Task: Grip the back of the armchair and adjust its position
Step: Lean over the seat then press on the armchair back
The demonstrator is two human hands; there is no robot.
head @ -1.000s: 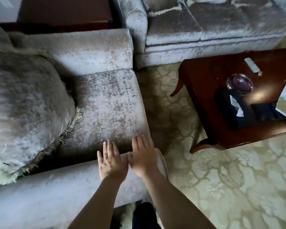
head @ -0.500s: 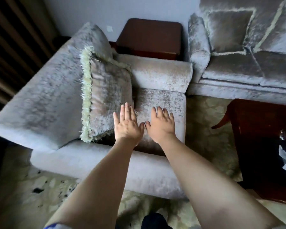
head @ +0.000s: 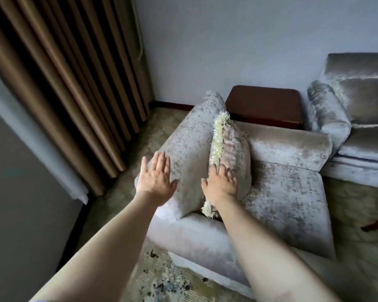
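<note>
Only the head view here, so this is all from looking down past both arms.

The armchair sits mid-frame on the patterned carpet. It's grey crushed velvet, with its backrest on the curtain side and the seat facing right. Its far armrest runs just beside a dark wooden side table, and next to that is the rolled arm of a matching sofa. A fringed cushion stands on edge on the seat, leaning against the backrest.

The left hand is up at the near end of the backrest on its outer side, palm flat, fingers straight and slightly fanned, so nothing is grasped. Honestly can't tell whether it's actually touching the fabric or just in front of it.

The right hand is laid on the cushion, near the fringe, fingers spread and only a little bent. They look released, not curled round anything, so no real grip on the back from either hand.

Other stuff: heavy brown pleated curtains fill the left side, with a plain pale wall behind the furniture. A curved wooden leg pokes in at the right edge. There are dark specks on the carpet by the near bottom corner of the chair.
</note>
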